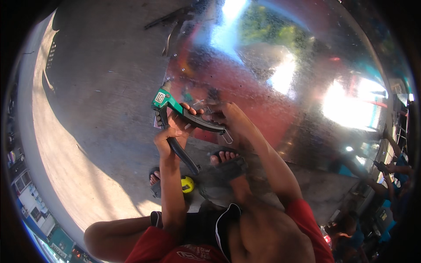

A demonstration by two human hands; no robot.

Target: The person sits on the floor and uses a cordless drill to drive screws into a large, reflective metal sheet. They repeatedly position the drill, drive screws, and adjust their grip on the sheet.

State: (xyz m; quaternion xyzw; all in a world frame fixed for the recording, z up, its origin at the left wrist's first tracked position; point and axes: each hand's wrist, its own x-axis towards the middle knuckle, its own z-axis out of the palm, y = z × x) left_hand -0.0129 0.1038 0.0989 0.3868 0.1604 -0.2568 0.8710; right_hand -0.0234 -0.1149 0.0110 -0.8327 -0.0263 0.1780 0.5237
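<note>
My left hand (174, 130) is wrapped round a hand riveter (176, 106) with a green head and black handles. Its handles are spread apart and its nose points away from me. A wire loop hangs from the end of the upper handle. Thin pale pins, like rivets, show by the fingers of my left hand. Just right of it is my right hand (227, 115), its fingers bent together close to the upper handle; what they pinch is too small to make out. Under both hands lies a shiny metal sheet (258, 111) with reddish reflections.
A yellow tape measure (187, 184) lies on the concrete floor (105, 105) between my sandalled feet. Dark metal strips (169, 19) lie on the floor beyond the sheet's left edge. At the far right a person (397, 171) holds a dark tool.
</note>
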